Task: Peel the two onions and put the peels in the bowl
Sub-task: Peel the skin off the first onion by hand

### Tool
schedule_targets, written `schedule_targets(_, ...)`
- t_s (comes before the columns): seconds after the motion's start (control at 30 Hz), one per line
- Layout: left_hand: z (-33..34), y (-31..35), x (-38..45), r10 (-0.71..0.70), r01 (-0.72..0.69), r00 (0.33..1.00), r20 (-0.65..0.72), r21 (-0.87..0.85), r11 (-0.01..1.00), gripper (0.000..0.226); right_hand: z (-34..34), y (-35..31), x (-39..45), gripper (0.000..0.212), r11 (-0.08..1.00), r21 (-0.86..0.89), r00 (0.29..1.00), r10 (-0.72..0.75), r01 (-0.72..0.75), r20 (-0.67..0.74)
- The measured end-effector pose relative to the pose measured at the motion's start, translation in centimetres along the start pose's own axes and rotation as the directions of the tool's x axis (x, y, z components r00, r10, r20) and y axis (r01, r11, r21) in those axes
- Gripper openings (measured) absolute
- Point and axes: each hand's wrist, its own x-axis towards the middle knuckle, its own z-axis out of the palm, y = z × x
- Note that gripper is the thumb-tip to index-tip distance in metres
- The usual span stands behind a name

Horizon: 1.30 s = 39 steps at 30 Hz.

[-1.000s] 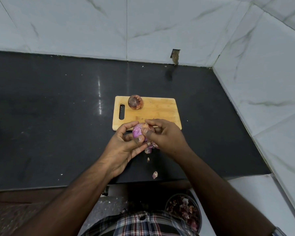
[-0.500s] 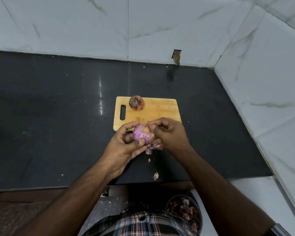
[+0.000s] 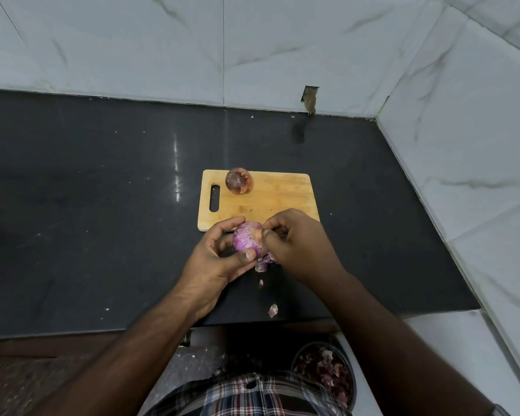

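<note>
My left hand (image 3: 215, 258) grips a partly peeled purple onion (image 3: 248, 240) just in front of the wooden cutting board (image 3: 270, 199). My right hand (image 3: 297, 246) pinches the skin on the onion's right side, and loose purple peel (image 3: 264, 261) hangs below it. A second onion (image 3: 238, 181), still in its brown skin, sits on the board's far left part. A dark bowl (image 3: 324, 370) with several peels in it stands low at the bottom right, below the counter edge.
Small peel scraps (image 3: 272, 310) lie on the black counter (image 3: 102, 205) near its front edge. White marble walls close the back and right side. A checked shirt shows at the bottom.
The onion has turned in my hands, showing more bare purple surface. My right hand's fingers have shifted onto the onion's right side. The board and second onion have not moved.
</note>
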Motion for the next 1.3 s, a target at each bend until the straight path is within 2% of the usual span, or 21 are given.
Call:
schedule_targets(0.13, 0.4, 0.0, 0.1, 0.037, -0.036, 0.999, -0.027, 0.044, 0.998, 0.068, 0.1, -0.7, -0.2, 0.009, 0.992, -0.126, 1.000, -0.019, 0.019, 0.001)
schedule_targets(0.3, 0.5, 0.4, 0.0, 0.038, -0.037, 0.999, -0.013, 0.084, 0.996, 0.067, 0.0, -1.1, -0.2, 0.003, 0.992, -0.123, 0.997, 0.020, -0.010, 0.075)
schedule_targets(0.43, 0.3, 0.7, 0.1, 0.002, -0.003, 1.000, 0.008, 0.063, 0.998, 0.067, 0.0, -1.1, 0.0, 0.006, 0.992, -0.126, 0.994, 0.033, -0.019, 0.108)
schedule_targets(0.63, -0.2, 1.1, -0.2, -0.070, 0.074, 0.994, 0.084, -0.045, 0.996, 0.063, -1.1, 0.5, 0.8, 0.007, 0.988, -0.032, 0.987, 0.150, -0.148, 0.059)
schedule_targets(0.77, -0.4, 1.4, -0.1, -0.105, 0.113, 0.990, 0.096, -0.084, 0.990, 0.061, -1.4, 1.5, 0.4, 0.002, 0.966, 0.099, 0.971, 0.233, -0.237, 0.050)
schedule_targets(0.97, -0.2, 1.4, 0.1, -0.125, 0.132, 0.990, 0.066, -0.101, 0.986, 0.059, -1.5, 1.6, -0.3, 0.024, 0.984, 0.087, 0.987, 0.159, -0.158, -0.008)
schedule_targets(1.13, 0.1, 1.2, 0.1, -0.126, 0.132, 0.989, 0.079, -0.084, 0.988, 0.059, -1.1, 0.5, -0.7, 0.028, 0.907, 0.417, 0.996, 0.032, -0.066, 0.087)
schedule_targets(1.3, 0.2, 1.2, 0.1, -0.123, 0.127, 0.990, 0.065, -0.071, 0.989, 0.060, -0.7, 0.6, -0.5, 0.029, 0.933, 0.358, 0.991, -0.013, -0.036, 0.132)
